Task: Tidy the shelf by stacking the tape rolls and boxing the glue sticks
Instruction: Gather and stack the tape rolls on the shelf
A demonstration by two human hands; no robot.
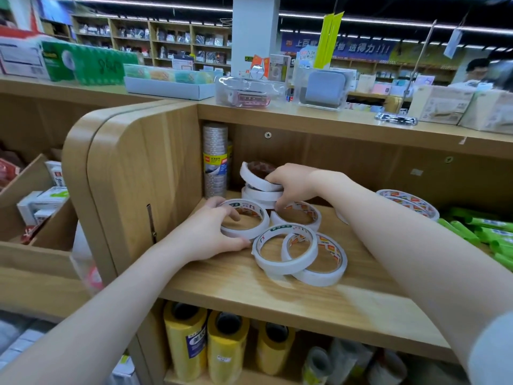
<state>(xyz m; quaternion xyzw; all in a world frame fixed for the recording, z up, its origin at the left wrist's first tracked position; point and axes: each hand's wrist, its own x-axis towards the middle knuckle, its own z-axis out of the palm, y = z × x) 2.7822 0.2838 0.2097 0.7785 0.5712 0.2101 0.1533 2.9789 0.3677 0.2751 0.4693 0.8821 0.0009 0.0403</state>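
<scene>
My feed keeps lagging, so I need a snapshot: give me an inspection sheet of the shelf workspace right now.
Surface: wooden shelf, mostly bare at the front.
Job's things: loose white tape rolls overlapping; small stack behind; green glue sticks at right.
Clutter: wrapped clear tape column in the back corner.
Grippers: left hand grips a tape roll; right hand touches the stack's tilted top roll.
Cables: nothing seen.
Surroundings: yellow rolls below; store shelving behind.

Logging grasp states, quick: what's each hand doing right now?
Left hand: closed on a flat tape roll.
Right hand: grip on the tilted top roll of the back stack.
</scene>
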